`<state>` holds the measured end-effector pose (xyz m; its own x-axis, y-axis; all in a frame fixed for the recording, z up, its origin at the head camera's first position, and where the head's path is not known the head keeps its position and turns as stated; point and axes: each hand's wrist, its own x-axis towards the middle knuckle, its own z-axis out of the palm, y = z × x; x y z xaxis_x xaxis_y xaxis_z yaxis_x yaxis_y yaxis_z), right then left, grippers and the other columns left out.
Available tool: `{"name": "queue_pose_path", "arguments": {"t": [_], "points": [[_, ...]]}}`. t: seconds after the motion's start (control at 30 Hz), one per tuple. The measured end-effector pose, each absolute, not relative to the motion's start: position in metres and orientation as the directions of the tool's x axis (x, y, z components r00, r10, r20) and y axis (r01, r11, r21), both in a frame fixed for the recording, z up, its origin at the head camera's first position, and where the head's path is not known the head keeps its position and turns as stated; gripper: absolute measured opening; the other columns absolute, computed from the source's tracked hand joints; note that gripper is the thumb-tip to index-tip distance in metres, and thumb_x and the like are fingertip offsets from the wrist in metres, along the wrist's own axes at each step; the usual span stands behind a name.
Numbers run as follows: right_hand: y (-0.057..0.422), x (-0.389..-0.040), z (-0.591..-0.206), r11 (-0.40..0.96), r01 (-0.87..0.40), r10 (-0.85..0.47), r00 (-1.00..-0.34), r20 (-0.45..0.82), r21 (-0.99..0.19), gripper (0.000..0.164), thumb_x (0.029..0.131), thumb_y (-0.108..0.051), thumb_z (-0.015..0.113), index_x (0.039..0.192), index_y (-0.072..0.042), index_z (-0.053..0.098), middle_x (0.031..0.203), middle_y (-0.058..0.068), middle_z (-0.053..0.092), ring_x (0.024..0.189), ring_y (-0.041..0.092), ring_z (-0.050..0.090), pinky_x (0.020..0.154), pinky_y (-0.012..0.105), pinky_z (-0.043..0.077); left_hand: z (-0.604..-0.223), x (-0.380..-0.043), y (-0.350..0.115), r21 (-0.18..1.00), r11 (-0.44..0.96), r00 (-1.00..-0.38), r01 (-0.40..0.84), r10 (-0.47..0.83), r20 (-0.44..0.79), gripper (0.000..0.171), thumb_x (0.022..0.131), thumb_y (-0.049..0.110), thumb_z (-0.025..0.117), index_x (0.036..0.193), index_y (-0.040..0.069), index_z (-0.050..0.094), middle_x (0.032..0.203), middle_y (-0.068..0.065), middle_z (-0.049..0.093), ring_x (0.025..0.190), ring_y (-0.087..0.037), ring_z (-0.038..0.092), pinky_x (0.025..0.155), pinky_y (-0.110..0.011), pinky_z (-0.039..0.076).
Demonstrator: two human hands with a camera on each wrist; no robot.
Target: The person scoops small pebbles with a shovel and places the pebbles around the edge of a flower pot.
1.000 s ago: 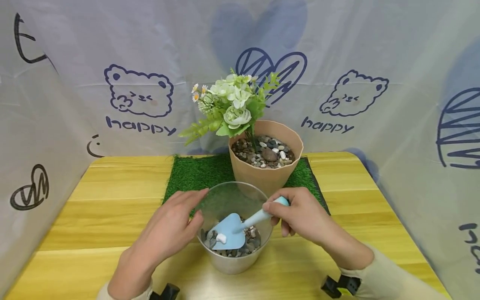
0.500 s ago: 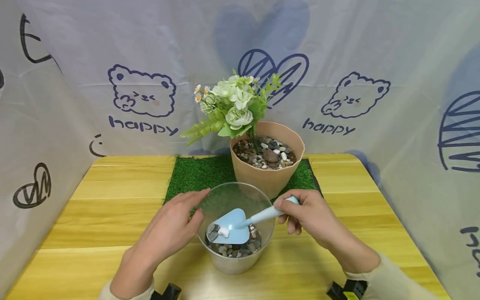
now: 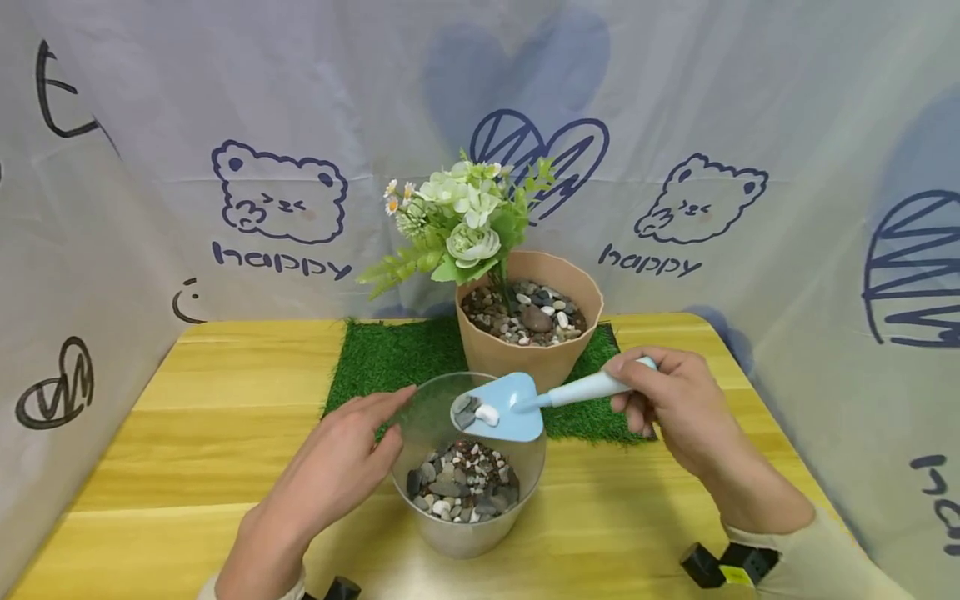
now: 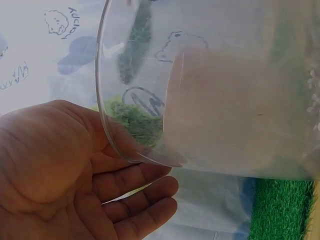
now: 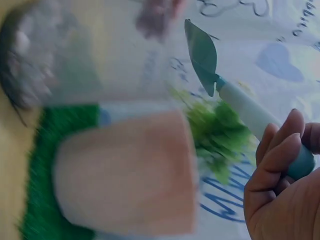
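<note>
the right hand (image 3: pixel 678 400) grasps the pale handle of a light-blue garden trowel (image 3: pixel 519 408), fingers and thumb closed round its end, and the blade is above the opening of a clear bucket (image 3: pixel 467 542), bearing a few grey stones (image 3: pixel 467 408) and one white pebble (image 3: pixel 487 414). the left hand (image 3: pixel 341 458) is loose, its relaxed fingers touching the left side of the bucket's rim. the bucket stands on the yellow wood-grain surface (image 3: pixel 247 375), between its left and right edges, with mixed pebbles (image 3: pixel 450 490) inside. beyond it, near the surface's far edge, a peach flowerpot (image 3: pixel 525 362) stands on a green turf mat (image 3: pixel 397 346), holding white and pale-green flowers (image 3: pixel 468 221) among stones. behind the far edge hangs a printed white cloth (image 3: pixel 375 92).
</note>
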<state>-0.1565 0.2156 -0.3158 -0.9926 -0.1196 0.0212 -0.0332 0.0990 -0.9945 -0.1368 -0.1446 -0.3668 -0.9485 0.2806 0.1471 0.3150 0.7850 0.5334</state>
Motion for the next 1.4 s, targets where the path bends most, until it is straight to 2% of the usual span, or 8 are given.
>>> {"name": "queue_pose_path", "arguments": {"t": [0.27,0.37,0.53,0.63,0.8,0.93,1.17,1.4], "points": [[0.261,-0.183,-0.280,0.009,-0.117,0.074,-0.990,0.118,-0.993,0.020,0.102,-0.012,0.068,0.086,-0.008,0.079,0.062,0.002,0.068,0.043,0.009,0.054,0.042,0.020,0.044,-0.367,-0.135,-0.144,0.532,0.783,-0.946,0.321,0.285,0.151,0.050,0.105,0.018,0.054,0.154,0.012,0.056,0.151,-0.009,0.062,0.142,-0.036,0.055,0.117,-0.059,0.043],[0.273,-0.195,-0.269,0.137,-0.107,0.165,-0.978,0.129,-0.985,0.018,0.102,-0.019,0.069,0.093,-0.007,0.078,0.064,0.001,0.068,0.046,0.009,0.054,0.045,0.020,0.046,-0.368,-0.135,-0.144,0.534,0.782,-0.947,0.321,0.283,0.154,0.050,0.104,0.018,0.054,0.154,0.013,0.056,0.150,-0.009,0.062,0.141,-0.035,0.055,0.116,-0.059,0.043],[0.278,-0.212,-0.257,0.463,-0.013,0.281,-0.946,0.161,-0.887,0.038,0.104,-0.035,0.064,0.111,0.001,0.071,0.066,-0.007,0.068,0.052,0.009,0.057,0.051,0.022,0.052,-0.367,-0.134,-0.144,0.532,0.785,-0.948,0.317,0.275,0.159,0.050,0.104,0.018,0.054,0.154,0.013,0.056,0.150,-0.009,0.063,0.141,-0.036,0.055,0.116,-0.059,0.043],[0.276,-0.219,-0.252,0.596,0.033,0.307,-0.933,0.190,-0.803,0.042,0.103,-0.038,0.061,0.110,0.003,0.071,0.064,-0.009,0.067,0.055,0.011,0.061,0.054,0.024,0.054,-0.366,-0.133,-0.144,0.530,0.788,-0.949,0.314,0.271,0.159,0.050,0.104,0.018,0.054,0.154,0.013,0.055,0.150,-0.008,0.063,0.141,-0.036,0.055,0.116,-0.059,0.043],[0.271,-0.224,-0.247,0.720,0.062,0.299,-0.926,0.229,-0.691,0.036,0.100,-0.036,0.061,0.099,-0.001,0.071,0.071,-0.002,0.071,0.059,0.014,0.067,0.056,0.027,0.057,-0.366,-0.134,-0.143,0.533,0.787,-0.951,0.310,0.269,0.156,0.050,0.104,0.018,0.055,0.154,0.013,0.055,0.150,-0.008,0.063,0.142,-0.035,0.055,0.116,-0.059,0.043],[0.266,-0.223,-0.243,0.800,0.033,0.243,-0.931,0.274,-0.599,0.032,0.100,-0.032,0.058,0.085,-0.004,0.064,0.066,0.004,0.069,0.054,0.018,0.066,0.047,0.030,0.051,-0.367,-0.134,-0.143,0.538,0.784,-0.951,0.310,0.268,0.157,0.051,0.104,0.017,0.055,0.154,0.014,0.055,0.150,-0.009,0.063,0.141,-0.035,0.055,0.116,-0.059,0.044],[0.251,-0.224,-0.237,0.931,-0.081,0.087,-0.897,0.434,-0.355,0.037,0.098,-0.027,0.055,0.066,-0.011,0.045,0.051,0.001,0.040,0.044,0.020,0.037,0.042,0.032,0.026,-0.368,-0.134,-0.144,0.545,0.780,-0.951,0.308,0.265,0.159,0.050,0.103,0.017,0.056,0.154,0.014,0.056,0.150,-0.009,0.062,0.141,-0.034,0.056,0.115,-0.059,0.045],[0.245,-0.224,-0.238,0.944,-0.105,0.053,-0.889,0.456,-0.314,0.039,0.098,-0.026,0.055,0.065,-0.012,0.041,0.051,-0.001,0.034,0.045,0.017,0.029,0.041,0.030,0.024,-0.367,-0.135,-0.143,0.547,0.779,-0.951,0.307,0.265,0.156,0.051,0.103,0.016,0.055,0.154,0.013,0.056,0.149,-0.009,0.063,0.140,-0.034,0.057,0.114,-0.058,0.046]]}}
